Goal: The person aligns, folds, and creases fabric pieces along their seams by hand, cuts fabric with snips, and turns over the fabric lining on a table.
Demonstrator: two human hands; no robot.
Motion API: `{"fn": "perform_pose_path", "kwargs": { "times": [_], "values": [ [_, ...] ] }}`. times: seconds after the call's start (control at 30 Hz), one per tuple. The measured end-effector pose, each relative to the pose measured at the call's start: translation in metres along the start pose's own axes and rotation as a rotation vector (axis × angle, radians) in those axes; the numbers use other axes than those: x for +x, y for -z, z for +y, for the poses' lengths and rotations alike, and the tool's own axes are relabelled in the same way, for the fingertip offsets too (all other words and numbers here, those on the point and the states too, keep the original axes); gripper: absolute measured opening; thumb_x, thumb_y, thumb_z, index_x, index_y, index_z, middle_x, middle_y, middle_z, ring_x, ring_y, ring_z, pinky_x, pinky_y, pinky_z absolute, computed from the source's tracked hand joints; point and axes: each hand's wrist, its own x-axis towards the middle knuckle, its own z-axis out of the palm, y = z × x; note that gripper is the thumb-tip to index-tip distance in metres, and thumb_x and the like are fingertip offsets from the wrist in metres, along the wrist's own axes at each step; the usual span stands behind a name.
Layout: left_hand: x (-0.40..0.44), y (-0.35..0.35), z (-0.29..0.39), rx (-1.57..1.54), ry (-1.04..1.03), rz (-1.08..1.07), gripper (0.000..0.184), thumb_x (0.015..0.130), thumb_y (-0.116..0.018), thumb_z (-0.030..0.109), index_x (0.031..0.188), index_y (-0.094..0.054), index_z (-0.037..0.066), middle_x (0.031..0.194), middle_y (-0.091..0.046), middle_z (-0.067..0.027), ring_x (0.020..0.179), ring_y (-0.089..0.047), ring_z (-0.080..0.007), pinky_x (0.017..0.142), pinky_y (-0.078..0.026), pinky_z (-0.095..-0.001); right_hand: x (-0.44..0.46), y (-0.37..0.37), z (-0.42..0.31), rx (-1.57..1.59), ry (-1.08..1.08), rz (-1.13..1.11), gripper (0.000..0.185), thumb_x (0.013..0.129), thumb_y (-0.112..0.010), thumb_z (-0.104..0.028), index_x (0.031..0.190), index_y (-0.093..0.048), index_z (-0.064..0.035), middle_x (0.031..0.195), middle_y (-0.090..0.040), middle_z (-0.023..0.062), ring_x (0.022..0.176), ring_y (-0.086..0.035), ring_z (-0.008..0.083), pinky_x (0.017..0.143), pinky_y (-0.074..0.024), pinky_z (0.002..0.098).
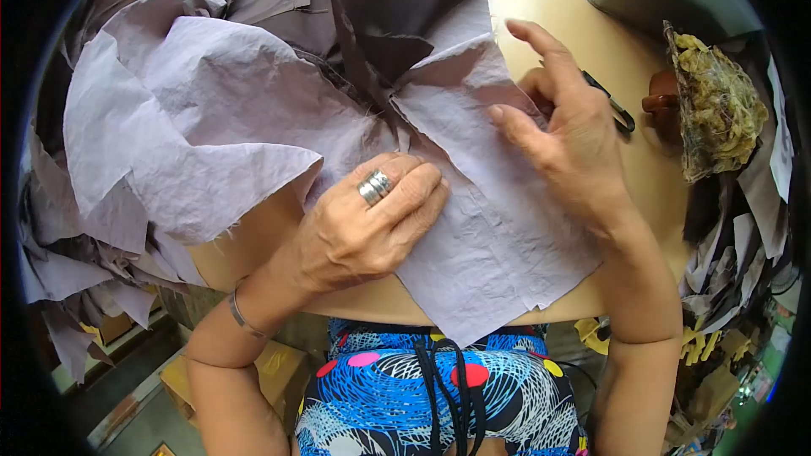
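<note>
A large pale lilac cloth (498, 228) with dark grey-brown sections (389, 0) lies gathered across the table, its lower corner hanging over the front edge. My left hand (376, 219), with a silver ring, is closed on a fold of the cloth near the middle; its fingertips are partly hidden. Over the right part of the cloth, my right hand (566, 114) is spread, thumb and index finger apart, with nothing seen between them. Frayed edges and seams meet just above my left hand.
The pale wooden table (646, 169) has a black-handled tool (621, 114) beside my right hand. Further right are a reddish-brown object (663, 103) and a yellowish fibrous bundle (722, 105). Cloth scraps (80, 279) hang at left; a cardboard box (274, 371) is below.
</note>
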Motion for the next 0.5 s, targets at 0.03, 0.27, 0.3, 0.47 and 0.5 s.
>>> {"fn": "perform_pose_path", "kwargs": {
  "times": [0.03, 0.27, 0.3, 0.47, 0.5],
  "values": [
    [-0.002, -0.002, 0.003, -0.030, 0.013, 0.002, 0.031, 0.062, -0.063, 0.002, 0.092, -0.065, -0.004, 0.096, -0.058, -0.0116, 0.087, -0.062, -0.0272, 0.077, -0.054, -0.0383, -0.001, 0.004, 0.002, -0.019, -0.021, -0.048, 0.042, 0.074, -0.068, -0.014, 0.114, -0.057, -0.0074, 0.081, -0.065, 0.0147, 0.069, -0.064, 0.0307, 0.061, -0.0479, 0.0387],
    [-0.004, -0.002, 0.009, 0.058, 0.062, -0.049, 0.030, 0.072, -0.060, 0.007, 0.100, -0.067, 0.000, 0.108, -0.060, -0.0104, 0.098, -0.062, -0.0227, 0.089, -0.050, -0.0401, -0.004, 0.001, 0.003, -0.286, 0.191, -0.125, 0.019, 0.075, -0.070, -0.013, 0.083, -0.062, 0.0016, 0.062, -0.052, 0.0084, 0.054, -0.046, 0.0120, 0.054, -0.0386, 0.0279],
    [-0.004, -0.002, 0.009, 0.053, 0.062, -0.049, 0.030, 0.072, -0.060, 0.007, 0.101, -0.067, 0.000, 0.109, -0.060, -0.0104, 0.098, -0.062, -0.0228, 0.089, -0.050, -0.0400, -0.005, -0.003, 0.006, -0.315, 0.273, -0.072, 0.020, 0.075, -0.070, -0.014, 0.082, -0.061, 0.0020, 0.062, -0.052, 0.0095, 0.053, -0.046, 0.0132, 0.053, -0.0384, 0.0289],
    [-0.004, -0.001, 0.011, 0.071, 0.062, -0.051, 0.029, 0.073, -0.059, 0.006, 0.101, -0.067, 0.000, 0.110, -0.061, -0.0103, 0.100, -0.062, -0.0225, 0.090, -0.049, -0.0389, 0.001, -0.001, 0.011, -0.157, 0.082, -0.122, 0.023, 0.072, -0.069, -0.021, 0.073, -0.061, 0.0000, 0.070, -0.060, 0.0167, 0.065, -0.059, 0.0353, 0.059, -0.0447, 0.0422],
    [-0.004, -0.001, 0.011, 0.067, 0.049, -0.052, 0.029, 0.073, -0.059, 0.006, 0.101, -0.067, 0.000, 0.110, -0.061, -0.0103, 0.100, -0.062, -0.0225, 0.091, -0.049, -0.0387, 0.002, -0.001, 0.010, -0.195, 0.085, -0.134, 0.024, 0.072, -0.069, -0.021, 0.072, -0.060, 0.0004, 0.070, -0.060, 0.0171, 0.065, -0.059, 0.0354, 0.059, -0.0445, 0.0423]
  ]
}}
